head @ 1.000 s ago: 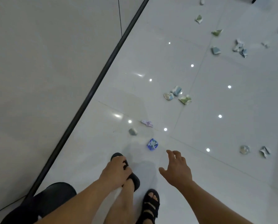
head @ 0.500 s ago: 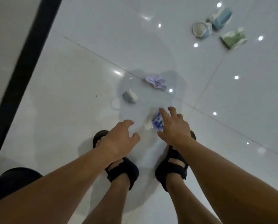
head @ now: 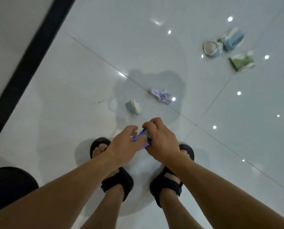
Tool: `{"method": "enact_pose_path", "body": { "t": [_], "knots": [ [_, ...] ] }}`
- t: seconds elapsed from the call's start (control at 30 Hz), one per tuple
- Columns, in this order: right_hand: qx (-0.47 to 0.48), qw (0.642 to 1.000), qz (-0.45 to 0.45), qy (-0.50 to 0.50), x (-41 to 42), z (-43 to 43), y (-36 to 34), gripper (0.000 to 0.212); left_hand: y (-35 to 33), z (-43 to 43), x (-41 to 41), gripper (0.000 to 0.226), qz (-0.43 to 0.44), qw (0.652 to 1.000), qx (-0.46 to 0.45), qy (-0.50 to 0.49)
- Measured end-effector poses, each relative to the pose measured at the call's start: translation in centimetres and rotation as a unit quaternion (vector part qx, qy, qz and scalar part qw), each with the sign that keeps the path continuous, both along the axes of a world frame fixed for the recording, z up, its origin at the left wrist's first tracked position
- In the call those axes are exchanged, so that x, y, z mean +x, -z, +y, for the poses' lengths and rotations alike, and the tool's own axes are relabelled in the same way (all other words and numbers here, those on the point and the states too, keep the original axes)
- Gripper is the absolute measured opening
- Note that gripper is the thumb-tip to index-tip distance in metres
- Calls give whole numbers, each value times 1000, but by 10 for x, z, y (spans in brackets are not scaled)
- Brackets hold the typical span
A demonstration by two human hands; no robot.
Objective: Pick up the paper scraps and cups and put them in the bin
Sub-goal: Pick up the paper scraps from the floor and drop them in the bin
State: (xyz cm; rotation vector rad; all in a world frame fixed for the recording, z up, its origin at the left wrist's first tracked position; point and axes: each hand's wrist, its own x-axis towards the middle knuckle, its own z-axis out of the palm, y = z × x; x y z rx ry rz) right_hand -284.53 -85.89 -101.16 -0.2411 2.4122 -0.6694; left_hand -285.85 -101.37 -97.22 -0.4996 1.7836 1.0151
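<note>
Both hands, left hand (head: pixel 121 146) and right hand (head: pixel 161 142), grip one blue scrap (head: pixel 140 137) (crumpled) above the floor (head: pixel 72 96).

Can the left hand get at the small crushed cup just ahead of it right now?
Probably not at once: the left hand is busy, gripping the blue scrap together with the right hand. The crushed cup lies close ahead on bare floor, with nothing between.

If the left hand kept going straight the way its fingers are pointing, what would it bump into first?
The left hand points toward the blue-and-white scrap that it shares with the right hand, so that scrap comes first, and it seems to touch it already. Depth is hard to judge.
</note>
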Motion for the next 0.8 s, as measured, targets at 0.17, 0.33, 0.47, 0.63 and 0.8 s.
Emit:
{"method": "enact_pose_path", "body": {
  "t": [0.17, 0.33, 0.47, 0.63, 0.8],
  "knots": [
    [-85, 995, 48, 19, -31, -23, -34, 65, -18, -7, -30, 13, 36, 999, 5, -22],
    [-22, 998, 0, -65, -42, -24, -15, 86, -12, -35, -25, 17, 77, 995, -51, -39],
    [97, 994, -15, -40, -54, -26, 21, 92, 9, -68, -2, 21, 58, 990, -120, -49],
    [130, 988, -15, -77, -67, -53, 66, 81, 31, -93, 28, 20, 51, 987, -130, -83],
    [117, 991, -39, -46, -58, -65, 66, 43, 34, -109, 37, 20, 54, 982, -153, -94]
  ]
}}
